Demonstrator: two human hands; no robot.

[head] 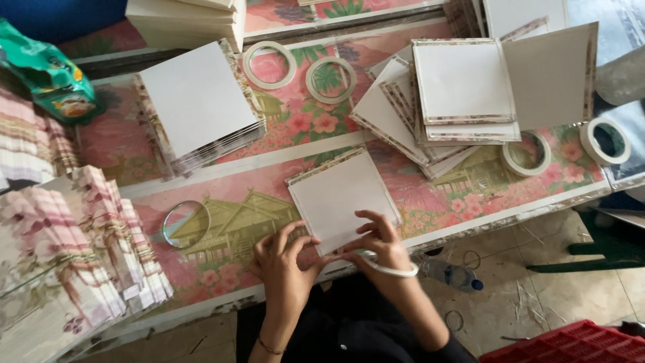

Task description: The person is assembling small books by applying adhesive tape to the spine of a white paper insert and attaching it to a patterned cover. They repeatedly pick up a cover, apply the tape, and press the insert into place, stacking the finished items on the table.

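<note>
Fingers (306, 243) of the left hand (285, 269) and the right hand (379, 243) press on the near edge of a white square card (339, 195), pinching a strip of tape there; a tape ring (390, 269) sits around the right wrist. From largest to smallest: a long bench (222, 222) covered in floral cloth with house pictures runs across the view. At its left stand fanned stacks of flowered paper (80, 249). Behind lie a tall pile of white cards (198, 101) and a spread pile of trimmed cards (457, 94). Several tape rolls (329, 79) rest among them, and a clear ring (186, 224) lies near the left hand. By the look of it, the card's edge is being taped; next, the strip needs pressing flat along that edge.
</note>
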